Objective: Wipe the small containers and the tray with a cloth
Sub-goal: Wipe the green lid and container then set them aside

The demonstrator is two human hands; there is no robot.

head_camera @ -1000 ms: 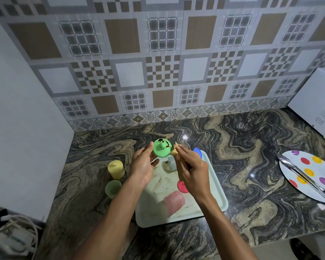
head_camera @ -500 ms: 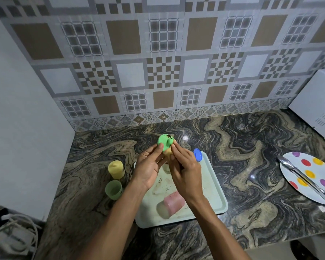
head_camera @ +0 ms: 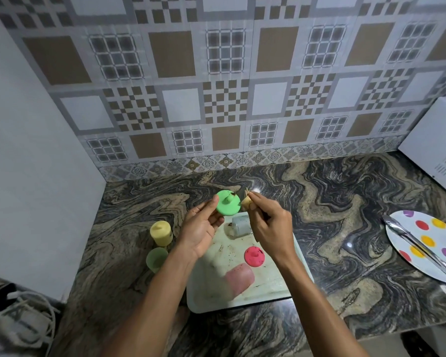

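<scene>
My left hand [head_camera: 202, 228] holds a green lid [head_camera: 228, 206] up by its rim, its knob side facing me with a dark smear near the top. My right hand [head_camera: 269, 228] pinches a small tan cloth [head_camera: 247, 203] just right of the lid. Below them lies a pale tray [head_camera: 276, 289], speckled with dirt. On it are a grey container [head_camera: 240, 225] on its side, a red lid [head_camera: 254, 256] and a pink container [head_camera: 239, 279] on its side. A yellow container [head_camera: 161, 233] and a green cup [head_camera: 156, 259] stand on the counter left of the tray.
A polka-dot plate [head_camera: 428, 243] with metal tongs [head_camera: 420, 249] lies at the right. A white appliance [head_camera: 433, 148] stands at the far right by the tiled wall. White cables [head_camera: 23, 320] sit below the counter's left end.
Half a second ago the cloth was pressed against the green lid with both hands together; now my right hand has pulled the cloth off to the right, and the lid's face shows.
</scene>
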